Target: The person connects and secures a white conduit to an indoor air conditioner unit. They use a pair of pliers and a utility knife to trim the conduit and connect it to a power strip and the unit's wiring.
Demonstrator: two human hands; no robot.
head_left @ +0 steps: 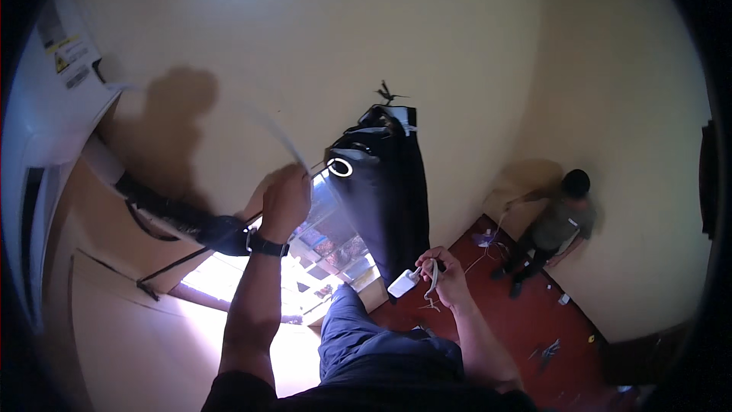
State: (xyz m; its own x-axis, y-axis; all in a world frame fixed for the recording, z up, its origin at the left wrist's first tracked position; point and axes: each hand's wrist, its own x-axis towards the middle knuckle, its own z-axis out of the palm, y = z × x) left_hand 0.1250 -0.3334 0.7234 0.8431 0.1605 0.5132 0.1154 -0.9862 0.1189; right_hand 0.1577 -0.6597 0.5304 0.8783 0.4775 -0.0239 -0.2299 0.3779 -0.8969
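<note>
My left hand (288, 197) is raised near the wall, fingers closed on a thin pale strip (284, 137) that is blurred and arcs up from the fingertips. A dark wristband (268, 245) circles that wrist. Just right of it hangs a black curtain (393, 198), bunched together, with a pale ring eyelet (339, 158) near its top. A black cord (183, 261) runs up from the lower left past my left hand toward the eyelet. Lower down, beside the curtain's bottom, my right hand (447, 278) is closed on a looped white cord (434, 286); a small white box (403, 283) lies against its fingertips.
A white wall-mounted unit (53, 130) stands at the left, with a black-wrapped pipe (171, 210) running from it. Behind the curtain is a bright window (320, 233). On the right another person (560, 217) stands by the wall. Small litter (546, 352) lies on the red floor (499, 320).
</note>
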